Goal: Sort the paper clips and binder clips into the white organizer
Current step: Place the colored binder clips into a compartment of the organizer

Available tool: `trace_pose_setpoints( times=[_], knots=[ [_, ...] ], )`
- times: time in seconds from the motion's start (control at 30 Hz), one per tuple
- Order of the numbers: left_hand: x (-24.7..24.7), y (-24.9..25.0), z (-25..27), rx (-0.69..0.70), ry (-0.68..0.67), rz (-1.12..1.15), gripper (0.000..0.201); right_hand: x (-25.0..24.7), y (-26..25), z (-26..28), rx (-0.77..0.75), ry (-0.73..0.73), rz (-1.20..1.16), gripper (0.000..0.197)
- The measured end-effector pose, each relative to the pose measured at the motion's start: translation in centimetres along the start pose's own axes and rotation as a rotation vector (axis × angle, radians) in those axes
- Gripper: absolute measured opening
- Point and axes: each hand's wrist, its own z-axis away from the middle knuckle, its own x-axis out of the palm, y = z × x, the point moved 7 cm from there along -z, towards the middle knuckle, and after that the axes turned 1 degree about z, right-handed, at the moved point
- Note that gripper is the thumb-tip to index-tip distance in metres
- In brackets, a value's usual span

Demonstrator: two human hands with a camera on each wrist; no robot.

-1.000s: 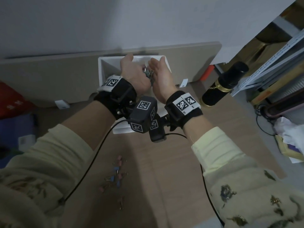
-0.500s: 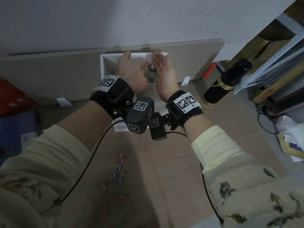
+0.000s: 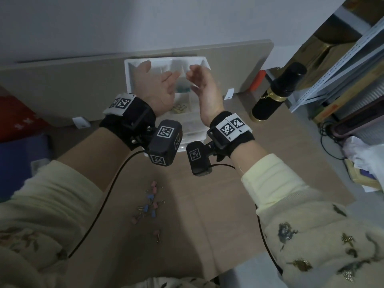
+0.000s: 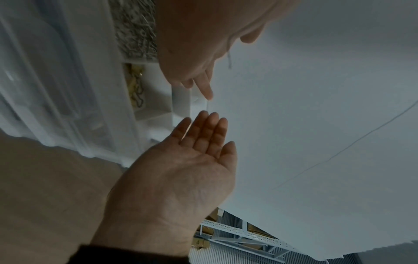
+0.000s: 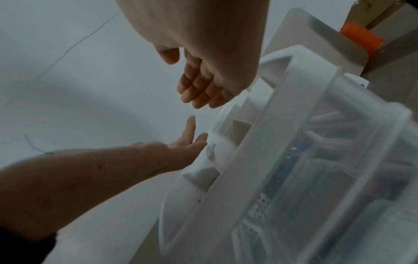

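Both your left hand (image 3: 154, 84) and right hand (image 3: 204, 88) hover empty and slack-fingered over the organizer (image 3: 133, 80), apparently just unloaded there, while the remaining binder clips (image 3: 150, 206) wait on the table, well nearer you than the organizer.

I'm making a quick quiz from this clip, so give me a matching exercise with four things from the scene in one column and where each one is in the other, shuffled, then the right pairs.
Things:
1. loose binder clips
2. gold clips
3. black flask
4. left hand

Places:
A. standing on the table to the right of the white organizer
B. in a compartment of the organizer
C. open, above the organizer, holding nothing
D. scattered on the table nearer the person than the organizer

Pairs: 1-D, 2-B, 3-A, 4-C
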Motion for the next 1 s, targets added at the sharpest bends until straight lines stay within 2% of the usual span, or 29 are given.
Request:
trace_pose_setpoints(
  times=[0.1,0.17,0.23,0.33,0.43,0.5,0.63,0.7,0.8,0.87,1.0],
  knots=[
    [-2.0,-0.8,1.4,0.032,0.002,-0.009,0.051,-0.3,0.6,3.1,-0.035,0.022,0.11,0.028],
    [-3.8,-1.6,2.7,0.065,0.019,-0.009,0.035,-0.1,2.0,5.6,-0.034,-0.022,0.12,0.032],
    [-6.2,-2.6,3.9,0.086,0.057,-0.054,0.027,0.2,4.2,7.9,-0.019,-0.092,0.168,0.035],
    [-10.6,-4.3,5.0,0.078,0.165,-0.138,0.025,0.5,8.7,10.8,0.041,-0.19,0.381,0.037],
    [-15.0,-6.4,5.7,0.021,0.266,-0.187,0.027,0.3,13.0,12.9,0.189,-0.271,0.615,0.029],
    [-17.9,-7.9,6.0,-0.033,0.337,-0.229,0.028,0.3,15.5,14.0,0.29,-0.368,0.74,0.025],
    [-22.6,-10.2,6.2,-0.146,0.467,-0.353,0.031,0.6,20.2,15.8,0.382,-0.574,0.917,0.021],
    [-24.1,-11.0,6.5,-0.201,0.508,-0.436,0.031,0.9,22.1,16.5,0.359,-0.661,1.082,0.023],
    [-25.9,-12.2,6.7,-0.276,0.534,-0.602,0.03,1.0,23.8,17.1,0.248,-0.769,1.35,0.04],
    [-27.1,-12.8,7.1,-0.339,0.56,-0.695,0.031,1.0,24.4,17.3,0.219,-0.776,1.38,0.049],
    [-27.9,-13.6,7.4,-0.409,0.565,-0.739,0.03,1.4,24.8,17.7,0.144,-0.764,1.454,0.049]
  ],
)
